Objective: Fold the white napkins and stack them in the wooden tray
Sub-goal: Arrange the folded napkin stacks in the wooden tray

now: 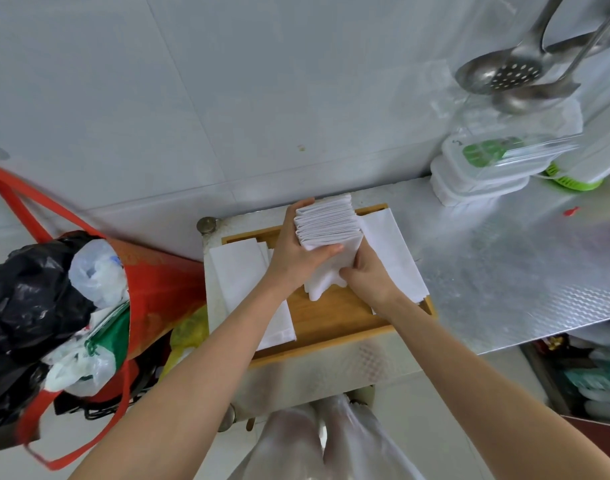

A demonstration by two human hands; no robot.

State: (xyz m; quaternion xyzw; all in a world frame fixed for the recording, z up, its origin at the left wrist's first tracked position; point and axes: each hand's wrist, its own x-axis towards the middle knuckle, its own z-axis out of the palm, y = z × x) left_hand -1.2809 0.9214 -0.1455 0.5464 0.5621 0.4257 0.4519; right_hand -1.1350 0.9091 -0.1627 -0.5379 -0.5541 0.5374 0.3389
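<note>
A wooden tray sits on the metal counter's left end. Above its middle, my left hand grips a thick stack of folded white napkins, fingers behind it and thumb across the front. My right hand pinches the lowest napkin, which hangs loose under the stack. One folded napkin lies along the tray's left side. Another folded napkin lies along its right side, partly under my right wrist.
A red bag stuffed with black and white plastic bags stands left of the counter. Stacked plastic food boxes and hanging steel ladles are at the back right. The patterned metal counter stretches rightward; a white tiled wall is behind.
</note>
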